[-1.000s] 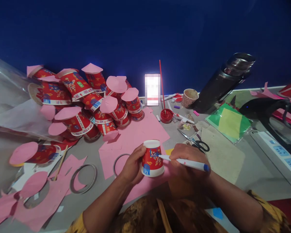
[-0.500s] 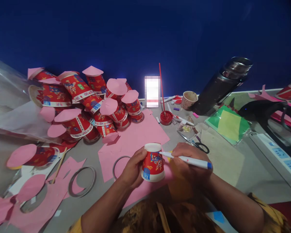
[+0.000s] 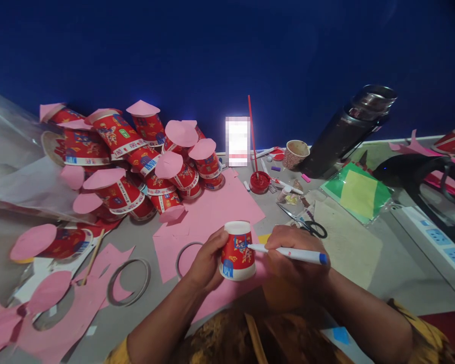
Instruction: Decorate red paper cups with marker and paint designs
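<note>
A red printed paper cup (image 3: 238,251) stands upside down on pink paper (image 3: 216,212) just in front of me. My left hand (image 3: 206,260) grips its left side. My right hand (image 3: 293,255) holds a white marker with a blue end cap (image 3: 291,254), and the tip touches the cup's right side near the top.
A heap of red cups with pink paper cones (image 3: 144,156) lies at the back left. Tape rings (image 3: 131,280) and pink scraps lie at the left. Scissors (image 3: 307,225), a red paint lid with a stick (image 3: 259,181), a brown cup (image 3: 296,153), a dark flask (image 3: 345,131) and a power strip (image 3: 436,240) stand to the right.
The hands, cup and marker stay almost in place; the marker tip shifts slightly on the cup's side.
</note>
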`<action>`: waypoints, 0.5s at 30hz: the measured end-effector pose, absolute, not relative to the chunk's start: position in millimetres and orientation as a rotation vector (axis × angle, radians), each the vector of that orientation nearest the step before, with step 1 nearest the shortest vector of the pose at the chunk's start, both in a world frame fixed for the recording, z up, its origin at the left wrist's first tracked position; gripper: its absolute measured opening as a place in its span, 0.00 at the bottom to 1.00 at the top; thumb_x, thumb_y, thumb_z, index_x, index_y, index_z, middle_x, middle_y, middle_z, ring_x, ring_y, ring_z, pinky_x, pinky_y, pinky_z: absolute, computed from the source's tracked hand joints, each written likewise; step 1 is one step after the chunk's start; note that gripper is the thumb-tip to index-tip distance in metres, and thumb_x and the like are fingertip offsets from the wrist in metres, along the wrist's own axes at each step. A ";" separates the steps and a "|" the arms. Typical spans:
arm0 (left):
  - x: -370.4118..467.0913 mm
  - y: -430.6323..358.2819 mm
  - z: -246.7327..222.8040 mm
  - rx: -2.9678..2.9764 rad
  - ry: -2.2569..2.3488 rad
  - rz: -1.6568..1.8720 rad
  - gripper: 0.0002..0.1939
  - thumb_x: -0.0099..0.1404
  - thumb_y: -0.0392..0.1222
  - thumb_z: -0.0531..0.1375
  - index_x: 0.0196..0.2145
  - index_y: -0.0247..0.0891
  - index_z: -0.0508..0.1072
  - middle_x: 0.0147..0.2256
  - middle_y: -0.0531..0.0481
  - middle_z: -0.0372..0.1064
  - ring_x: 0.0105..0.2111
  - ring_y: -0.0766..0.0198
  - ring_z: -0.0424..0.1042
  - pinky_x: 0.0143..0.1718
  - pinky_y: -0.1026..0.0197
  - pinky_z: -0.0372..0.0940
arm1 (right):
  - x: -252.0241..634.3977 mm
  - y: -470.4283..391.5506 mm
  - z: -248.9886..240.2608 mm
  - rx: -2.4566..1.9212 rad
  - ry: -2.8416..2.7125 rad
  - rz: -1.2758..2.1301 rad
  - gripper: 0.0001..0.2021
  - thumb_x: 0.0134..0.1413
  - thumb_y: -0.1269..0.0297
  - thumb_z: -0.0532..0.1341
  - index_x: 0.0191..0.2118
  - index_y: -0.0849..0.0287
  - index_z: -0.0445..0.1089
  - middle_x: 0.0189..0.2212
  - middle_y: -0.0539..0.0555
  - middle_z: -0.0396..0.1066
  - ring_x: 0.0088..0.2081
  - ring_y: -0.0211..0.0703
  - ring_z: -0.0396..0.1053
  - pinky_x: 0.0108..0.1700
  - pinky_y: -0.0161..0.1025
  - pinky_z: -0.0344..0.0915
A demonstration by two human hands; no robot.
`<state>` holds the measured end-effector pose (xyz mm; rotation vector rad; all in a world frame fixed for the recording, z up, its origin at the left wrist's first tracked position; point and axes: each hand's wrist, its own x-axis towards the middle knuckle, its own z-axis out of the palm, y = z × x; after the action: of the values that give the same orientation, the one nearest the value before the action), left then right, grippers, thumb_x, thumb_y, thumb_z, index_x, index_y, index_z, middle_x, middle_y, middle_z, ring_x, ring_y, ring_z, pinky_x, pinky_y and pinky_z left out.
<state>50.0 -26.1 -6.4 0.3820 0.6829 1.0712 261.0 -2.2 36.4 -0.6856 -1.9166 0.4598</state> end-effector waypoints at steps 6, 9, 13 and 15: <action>53.4 -27.4 -5.3 0.419 0.709 1.109 0.23 0.60 0.51 0.77 0.48 0.34 0.85 0.42 0.43 0.85 0.39 0.57 0.83 0.45 0.61 0.74 | 260.7 -3.0 38.0 -0.651 -1.914 0.412 0.07 0.63 0.74 0.61 0.39 0.55 0.74 0.26 0.52 0.81 0.26 0.43 0.79 0.28 0.37 0.74; 54.8 -27.9 -6.5 0.468 0.742 1.109 0.23 0.61 0.53 0.76 0.48 0.35 0.85 0.40 0.43 0.85 0.37 0.57 0.82 0.42 0.60 0.74 | 260.1 -3.9 38.8 -0.649 -1.953 0.389 0.06 0.64 0.73 0.62 0.40 0.54 0.74 0.26 0.51 0.82 0.27 0.43 0.80 0.31 0.37 0.76; 55.9 -27.7 -7.0 0.519 0.782 1.110 0.25 0.61 0.54 0.76 0.49 0.35 0.84 0.41 0.42 0.85 0.38 0.55 0.82 0.42 0.59 0.74 | 260.4 -5.1 35.8 -0.627 -1.966 0.394 0.06 0.66 0.72 0.63 0.40 0.55 0.75 0.27 0.51 0.82 0.28 0.43 0.81 0.33 0.37 0.77; 56.2 -27.6 -6.5 0.547 0.797 1.111 0.26 0.61 0.55 0.76 0.49 0.34 0.84 0.41 0.41 0.84 0.37 0.55 0.82 0.41 0.59 0.73 | 261.9 -5.3 32.5 -0.629 -1.986 0.408 0.05 0.67 0.71 0.63 0.40 0.55 0.76 0.28 0.52 0.82 0.29 0.43 0.81 0.34 0.38 0.77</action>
<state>56.2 -27.6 -6.5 0.5465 0.7973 1.1111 261.9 -5.3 32.5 -0.6294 -1.9861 0.4079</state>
